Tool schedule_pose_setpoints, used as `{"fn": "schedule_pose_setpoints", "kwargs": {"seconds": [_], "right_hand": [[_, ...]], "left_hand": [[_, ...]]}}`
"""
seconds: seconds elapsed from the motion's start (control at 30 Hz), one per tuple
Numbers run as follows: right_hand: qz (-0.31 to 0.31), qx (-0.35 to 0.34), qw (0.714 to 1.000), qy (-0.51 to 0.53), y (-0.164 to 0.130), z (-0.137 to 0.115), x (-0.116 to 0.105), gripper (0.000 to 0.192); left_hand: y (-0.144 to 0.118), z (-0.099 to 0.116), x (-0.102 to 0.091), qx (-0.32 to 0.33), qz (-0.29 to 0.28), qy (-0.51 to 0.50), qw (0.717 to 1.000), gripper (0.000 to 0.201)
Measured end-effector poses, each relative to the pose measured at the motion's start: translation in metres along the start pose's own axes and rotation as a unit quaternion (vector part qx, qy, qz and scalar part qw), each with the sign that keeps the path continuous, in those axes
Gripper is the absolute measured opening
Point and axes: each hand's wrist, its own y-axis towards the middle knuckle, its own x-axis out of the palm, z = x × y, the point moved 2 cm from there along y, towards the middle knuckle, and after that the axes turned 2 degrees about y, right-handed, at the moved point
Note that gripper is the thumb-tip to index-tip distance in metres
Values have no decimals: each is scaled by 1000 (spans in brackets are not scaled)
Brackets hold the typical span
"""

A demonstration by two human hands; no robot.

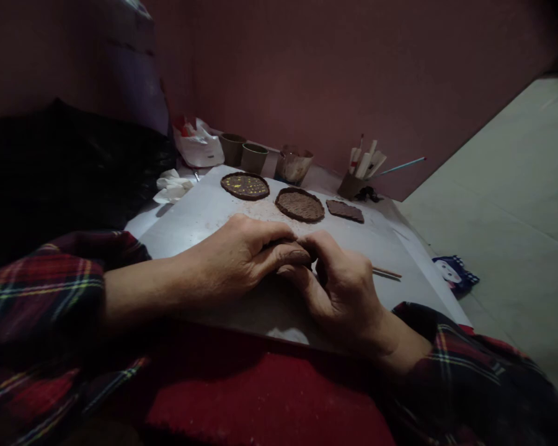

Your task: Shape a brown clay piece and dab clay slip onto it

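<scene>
Red cloth point(260, 396) lies nearest; both hands, left hand point(235, 257) and right hand point(341, 291), pinch closed on a barely visible clay bit point(302, 254), which hard squeezing could tear.

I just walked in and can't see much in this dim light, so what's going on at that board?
A person in a plaid shirt has both hands together on a pale board. The left hand and right hand meet fingertip to fingertip, pinching something small and dark that is mostly hidden. Farther back on the board lie three flat brown clay pieces: a round disc with yellow dots, a textured disc and a smaller slab. Cups and a tool holder stand behind, and a thin stick lies beside the right hand.
</scene>
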Motion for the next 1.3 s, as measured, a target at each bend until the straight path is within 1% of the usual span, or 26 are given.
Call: {"fn": "schedule_pose_setpoints", "kwargs": {"seconds": [0.23, 0.53, 0.7, 0.97, 1.1, 1.2, 1.3], "right_hand": [[4, -2, 1000, -3, 1, -1, -1, 13], [6, 5, 1000, -2, 0, -1, -1, 16], [13, 7, 1000, -7, 1, -2, -1, 13], [8, 16, 1000, -7, 1, -2, -2, 17], [19, 41, 999, 18, 2, -4, -4, 22], [33, 64, 996, 46, 3, -3, -4, 17], [41, 74, 994, 74, 3, -3, -3, 11]], "left_hand": [[-1, 0, 1, 5, 5, 0, 1000, 28], [-1, 1, 1, -3, 4, -36, 999, 28], [-1, 1, 1, -8, 8, -44, 999, 25], [-1, 1, 0, -6, 14, -68, 998, 23], [-1, 1, -1, -8, 23, -93, 995, 26], [-2, 2, -2, -1, 31, -114, 993, 27], [-1, 2, -2, -4, 45, -97, 994, 26]]}}
